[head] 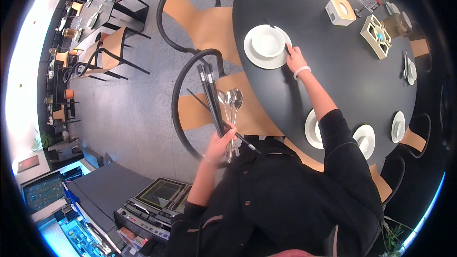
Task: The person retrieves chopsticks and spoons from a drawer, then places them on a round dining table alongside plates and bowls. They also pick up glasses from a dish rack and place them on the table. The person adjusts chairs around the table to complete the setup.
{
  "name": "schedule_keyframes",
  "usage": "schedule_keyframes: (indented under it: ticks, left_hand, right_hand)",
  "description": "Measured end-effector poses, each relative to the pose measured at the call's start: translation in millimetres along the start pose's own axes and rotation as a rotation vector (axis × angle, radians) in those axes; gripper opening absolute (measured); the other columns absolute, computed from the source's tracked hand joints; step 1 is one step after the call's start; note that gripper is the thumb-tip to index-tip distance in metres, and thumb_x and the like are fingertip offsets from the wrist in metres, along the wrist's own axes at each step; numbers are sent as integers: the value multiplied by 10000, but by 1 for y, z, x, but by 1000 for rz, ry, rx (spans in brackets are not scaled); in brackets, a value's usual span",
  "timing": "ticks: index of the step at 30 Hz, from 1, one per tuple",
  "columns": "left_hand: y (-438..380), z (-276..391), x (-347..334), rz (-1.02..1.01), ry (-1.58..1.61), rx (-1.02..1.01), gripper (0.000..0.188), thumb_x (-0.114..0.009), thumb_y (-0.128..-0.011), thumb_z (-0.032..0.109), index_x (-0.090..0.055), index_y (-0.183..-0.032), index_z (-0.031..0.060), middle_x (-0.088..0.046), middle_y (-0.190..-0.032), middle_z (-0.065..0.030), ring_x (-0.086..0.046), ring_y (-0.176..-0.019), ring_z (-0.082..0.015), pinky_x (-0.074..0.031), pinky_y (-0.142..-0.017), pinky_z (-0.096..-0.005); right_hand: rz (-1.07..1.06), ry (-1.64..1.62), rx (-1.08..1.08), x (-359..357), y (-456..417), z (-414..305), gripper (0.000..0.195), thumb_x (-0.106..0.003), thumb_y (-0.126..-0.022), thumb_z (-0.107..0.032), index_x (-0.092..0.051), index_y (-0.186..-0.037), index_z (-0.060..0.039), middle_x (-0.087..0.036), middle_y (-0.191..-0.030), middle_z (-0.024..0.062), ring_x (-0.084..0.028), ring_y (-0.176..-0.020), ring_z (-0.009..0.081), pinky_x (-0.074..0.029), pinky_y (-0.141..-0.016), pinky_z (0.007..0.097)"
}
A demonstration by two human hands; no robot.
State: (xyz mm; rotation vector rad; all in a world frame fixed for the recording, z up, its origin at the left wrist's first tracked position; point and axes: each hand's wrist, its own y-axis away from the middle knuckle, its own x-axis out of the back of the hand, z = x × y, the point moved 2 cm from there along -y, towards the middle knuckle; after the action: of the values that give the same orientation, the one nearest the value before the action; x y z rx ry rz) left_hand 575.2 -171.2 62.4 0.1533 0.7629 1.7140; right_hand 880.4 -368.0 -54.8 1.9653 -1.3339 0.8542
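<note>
A bundle of black chopsticks (211,96) and several metal spoons (231,98) stand up out of my left hand (222,143), closed around their lower ends beside the round table. One chopstick in it lies crosswise. My right hand (296,58) is at the right edge of a white plate (267,65), on which a white bowl (268,41) sits. Thumb and fingers pinch a dark, slim thing by the bowl, mostly hidden; the dark tip (269,22) of what looks like a chopstick shows behind the bowl.
The round dark table (342,89) bears a tissue box (341,11), a cream holder (376,36), a jar (397,24) and further plates with bowls (365,142). Chairs with tan seats (246,103) stand along its left edge. A black appliance (150,207) and a grey counter are at lower left.
</note>
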Motion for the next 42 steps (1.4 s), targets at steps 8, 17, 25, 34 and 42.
schedule_keyframes:
  ticks: [8,17,25,34,42]
  left_hand:
    - [-16,-2,-2,-24,-27,-93,145,-517,-800,209,-483,-866,84,-481,-641,28,-422,-532,-29,-297,-429,-151]
    - [-20,14,-22,-106,-122,-173,133,-499,-814,170,-470,-860,48,-471,-682,10,-466,-630,-60,-383,-564,-189]
    - [-26,10,-45,-256,-262,-199,92,-492,-804,124,-468,-839,42,-486,-698,4,-479,-659,-65,-393,-603,-208]
    - [-32,20,-74,-301,-260,-209,100,-495,-799,110,-484,-859,31,-530,-759,-31,-535,-714,-98,-420,-625,-229]
    - [-20,42,-82,-378,-353,-208,148,-516,-796,162,-487,-889,49,-557,-747,-48,-520,-682,-85,-399,-590,-216]
  right_hand:
    - [-101,293,34,10,-7,-9,505,-500,-709,-191,-364,-1193,-137,-355,-1155,81,-365,-1038,257,-368,-849,343]
    - [-574,-753,-122,22,110,-96,288,-531,-777,-275,-567,-940,-39,-578,-762,59,-535,-696,113,-426,-629,242]
    - [-664,-1087,-164,10,177,-122,249,-540,-787,-233,-564,-901,-12,-559,-746,-10,-490,-664,50,-408,-602,190]
    - [-394,-1176,-303,48,191,-117,151,-555,-777,-172,-548,-807,-24,-558,-703,14,-495,-598,51,-401,-541,168]
    - [-343,-1340,-255,61,197,-113,109,-548,-782,-131,-538,-798,-24,-559,-694,39,-539,-626,91,-447,-579,198]
